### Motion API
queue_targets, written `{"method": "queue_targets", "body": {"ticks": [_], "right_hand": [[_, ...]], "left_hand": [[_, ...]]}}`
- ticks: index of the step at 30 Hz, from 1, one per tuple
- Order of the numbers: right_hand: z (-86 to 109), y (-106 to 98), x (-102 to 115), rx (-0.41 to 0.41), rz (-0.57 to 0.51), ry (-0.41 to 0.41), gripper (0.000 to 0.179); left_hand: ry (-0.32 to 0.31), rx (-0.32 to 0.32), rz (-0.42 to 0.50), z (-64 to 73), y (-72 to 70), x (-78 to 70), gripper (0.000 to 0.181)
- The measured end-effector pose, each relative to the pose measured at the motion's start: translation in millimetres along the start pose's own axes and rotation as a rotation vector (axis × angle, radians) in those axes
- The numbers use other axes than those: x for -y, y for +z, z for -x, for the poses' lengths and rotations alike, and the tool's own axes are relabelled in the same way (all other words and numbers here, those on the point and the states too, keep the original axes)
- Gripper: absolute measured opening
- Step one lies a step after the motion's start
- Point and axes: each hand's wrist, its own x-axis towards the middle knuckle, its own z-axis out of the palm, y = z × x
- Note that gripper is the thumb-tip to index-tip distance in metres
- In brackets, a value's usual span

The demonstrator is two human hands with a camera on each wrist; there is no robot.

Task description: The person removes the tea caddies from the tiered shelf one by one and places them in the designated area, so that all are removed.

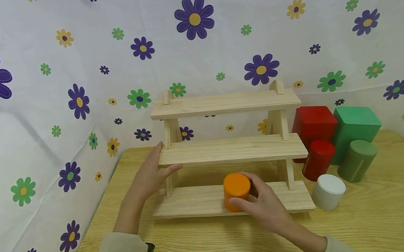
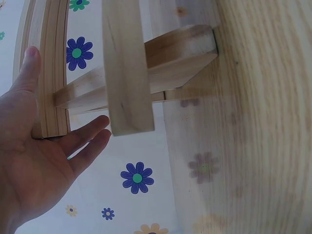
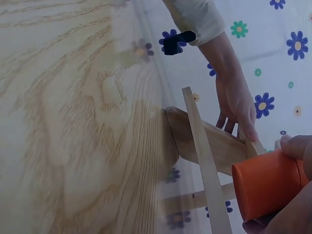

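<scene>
A wooden three-tier shelf stand [image 1: 230,148] stands on the table. My left hand [image 1: 150,175] grips the left end of its middle board, thumb along the front edge; in the left wrist view the hand [image 2: 44,161] has two fingers reaching past the board's end. With thumb and fingers, my right hand [image 1: 267,204] holds an orange lidded canister [image 1: 236,189] upright at the front of the bottom board. From the right wrist, the orange canister [image 3: 265,185] shows a small gap between its base and the bottom board [image 3: 204,161].
Right of the stand are a red box [image 1: 315,120], a green box [image 1: 358,122], a red canister [image 1: 318,160], a green canister [image 1: 358,160] and a white canister [image 1: 329,191]. A flower-patterned cloth [image 1: 86,11] hangs behind and at both sides of the table [image 1: 206,250].
</scene>
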Motion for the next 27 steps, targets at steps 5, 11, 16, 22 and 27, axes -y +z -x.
{"method": "queue_targets", "body": {"ticks": [5, 11, 16, 22, 27], "right_hand": [[3.6, -11.9, -0.7, -0.017, 0.042, -0.011, 0.064], [7.5, -24.1, 0.2, -0.045, 0.080, -0.006, 0.064], [10.4, -33.1, 0.3, -0.052, 0.102, -0.020, 0.062], [14.5, -44.8, 0.7, -0.070, 0.138, -0.046, 0.062], [17.0, -54.5, 1.7, -0.085, 0.177, -0.038, 0.062]], "left_hand": [[0.004, -0.001, -0.002, -0.4, 0.5, 0.4, 0.116], [0.011, -0.002, -0.004, -0.7, 1.0, -0.2, 0.116], [0.014, -0.001, 0.002, -0.1, 0.7, -0.6, 0.115], [0.012, 0.002, -0.003, 0.2, 0.1, -1.0, 0.115], [0.011, 0.004, -0.002, 0.4, -0.5, -1.1, 0.115]]}}
